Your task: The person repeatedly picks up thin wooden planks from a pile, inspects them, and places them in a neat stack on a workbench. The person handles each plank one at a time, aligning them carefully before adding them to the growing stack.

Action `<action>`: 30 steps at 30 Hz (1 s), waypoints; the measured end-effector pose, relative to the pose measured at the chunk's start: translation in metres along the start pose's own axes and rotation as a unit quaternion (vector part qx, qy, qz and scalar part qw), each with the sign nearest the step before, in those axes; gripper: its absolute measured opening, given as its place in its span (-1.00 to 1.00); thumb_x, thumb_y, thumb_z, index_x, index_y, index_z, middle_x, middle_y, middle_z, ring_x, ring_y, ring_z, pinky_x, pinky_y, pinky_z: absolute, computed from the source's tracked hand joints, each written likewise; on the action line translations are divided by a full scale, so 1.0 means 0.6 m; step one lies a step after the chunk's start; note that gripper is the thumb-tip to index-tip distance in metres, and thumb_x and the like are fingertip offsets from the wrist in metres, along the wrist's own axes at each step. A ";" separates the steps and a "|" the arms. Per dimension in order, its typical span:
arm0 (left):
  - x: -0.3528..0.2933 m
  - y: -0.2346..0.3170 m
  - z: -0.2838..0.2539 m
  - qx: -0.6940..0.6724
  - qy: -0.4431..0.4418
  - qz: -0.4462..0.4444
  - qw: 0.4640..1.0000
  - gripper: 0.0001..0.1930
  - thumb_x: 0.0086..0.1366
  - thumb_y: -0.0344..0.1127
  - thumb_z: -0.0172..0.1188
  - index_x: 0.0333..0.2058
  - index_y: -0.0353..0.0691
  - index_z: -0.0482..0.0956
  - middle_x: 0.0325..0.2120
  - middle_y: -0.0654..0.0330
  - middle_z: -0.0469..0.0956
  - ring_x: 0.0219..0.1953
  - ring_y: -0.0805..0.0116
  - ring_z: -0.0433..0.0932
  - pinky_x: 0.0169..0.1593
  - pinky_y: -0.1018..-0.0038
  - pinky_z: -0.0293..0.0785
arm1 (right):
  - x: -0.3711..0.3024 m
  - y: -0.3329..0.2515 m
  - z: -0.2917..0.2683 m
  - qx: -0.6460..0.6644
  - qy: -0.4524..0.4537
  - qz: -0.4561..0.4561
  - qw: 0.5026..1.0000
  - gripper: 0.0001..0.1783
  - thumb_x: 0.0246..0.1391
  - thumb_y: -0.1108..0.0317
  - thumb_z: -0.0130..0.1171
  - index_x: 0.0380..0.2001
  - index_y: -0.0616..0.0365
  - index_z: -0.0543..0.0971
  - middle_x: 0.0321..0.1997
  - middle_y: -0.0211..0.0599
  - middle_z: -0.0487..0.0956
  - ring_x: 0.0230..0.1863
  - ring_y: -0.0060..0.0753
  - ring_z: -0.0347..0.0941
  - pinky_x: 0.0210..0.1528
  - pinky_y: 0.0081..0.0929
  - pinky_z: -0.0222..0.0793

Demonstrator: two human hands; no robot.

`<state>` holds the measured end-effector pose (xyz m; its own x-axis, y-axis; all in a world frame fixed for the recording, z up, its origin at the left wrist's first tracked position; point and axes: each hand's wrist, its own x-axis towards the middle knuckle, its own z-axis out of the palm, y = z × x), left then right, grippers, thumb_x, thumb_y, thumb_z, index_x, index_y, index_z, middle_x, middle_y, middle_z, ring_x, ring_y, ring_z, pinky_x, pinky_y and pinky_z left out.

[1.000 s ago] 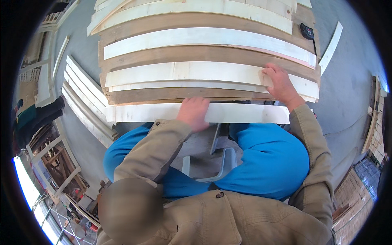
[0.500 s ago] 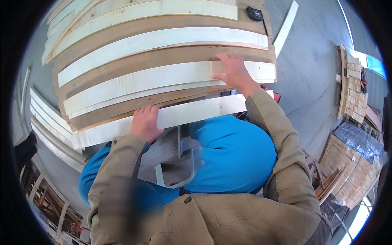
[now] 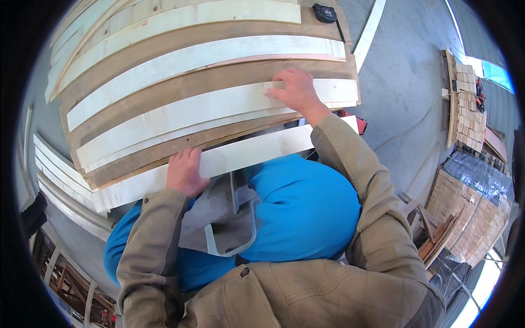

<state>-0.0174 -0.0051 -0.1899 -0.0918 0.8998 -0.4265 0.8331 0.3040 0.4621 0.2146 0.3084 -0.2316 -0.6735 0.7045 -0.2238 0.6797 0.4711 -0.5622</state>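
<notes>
Across my lap lies a long white plank [image 3: 249, 150], along the near edge of the table. My left hand [image 3: 185, 173] is closed over it left of centre, fingers over the far edge and thumb on the near side. My right hand [image 3: 298, 92] rests on another long pale plank [image 3: 191, 106] on the table, toward its right end. Its thumb and index finger are curled around a small pale rectangular patch. Whether that patch is a separate piece, I cannot make out. A narrower strip shows along that plank's near side.
More pale boards [image 3: 208, 50] lie across the brown tabletop [image 3: 219, 71]. A black tape measure [image 3: 325, 13] sits at the far right corner. White planks [image 3: 68, 175] lean at the left. Stacked wood blocks [image 3: 470, 104] and a wrapped bundle [image 3: 465, 213] stand on the right.
The whole view has shifted slightly, so the table and planks appear further left. Both hands keep nearly the same places on the planks; the right has edged slightly left.
</notes>
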 end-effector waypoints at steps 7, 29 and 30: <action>0.001 0.000 0.004 -0.007 -0.008 -0.006 1.000 -0.38 -0.11 -0.30 0.48 0.00 -0.29 0.51 -0.04 -0.09 0.56 0.10 -0.11 0.51 0.23 0.07 0.40 | -0.002 -0.004 0.008 -0.043 0.031 -0.002 0.999 -0.52 -0.09 -0.12 0.51 -0.24 0.02 0.76 -0.13 -0.17 0.70 0.06 -0.01 0.57 0.26 0.04 0.30; -0.001 -0.004 -0.005 0.014 -0.035 -0.019 0.999 -0.36 -0.05 -0.22 0.49 0.03 -0.31 0.52 -0.03 -0.10 0.58 0.13 -0.09 0.54 0.25 0.06 0.42 | -0.040 -0.080 -0.022 -0.128 -0.007 -0.184 0.975 -0.53 -0.16 0.28 0.57 -0.17 0.09 0.58 -0.11 -0.17 0.56 0.02 0.06 0.51 0.18 -0.05 0.40; -0.001 -0.004 -0.005 0.014 -0.035 -0.020 0.999 -0.36 -0.04 -0.22 0.48 0.04 -0.31 0.52 -0.02 -0.11 0.58 0.14 -0.10 0.54 0.27 0.06 0.41 | -0.044 -0.081 -0.023 -0.130 -0.025 -0.182 0.974 -0.59 -0.14 0.31 0.54 -0.23 0.09 0.57 -0.15 -0.17 0.56 -0.04 0.06 0.52 0.10 -0.05 0.44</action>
<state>-0.0211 -0.0057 -0.1885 -0.0876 0.8623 -0.4987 0.8445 0.3299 0.4220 0.2033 0.2744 -0.1874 -0.8927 0.4416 -0.0896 0.4391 0.8081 -0.3927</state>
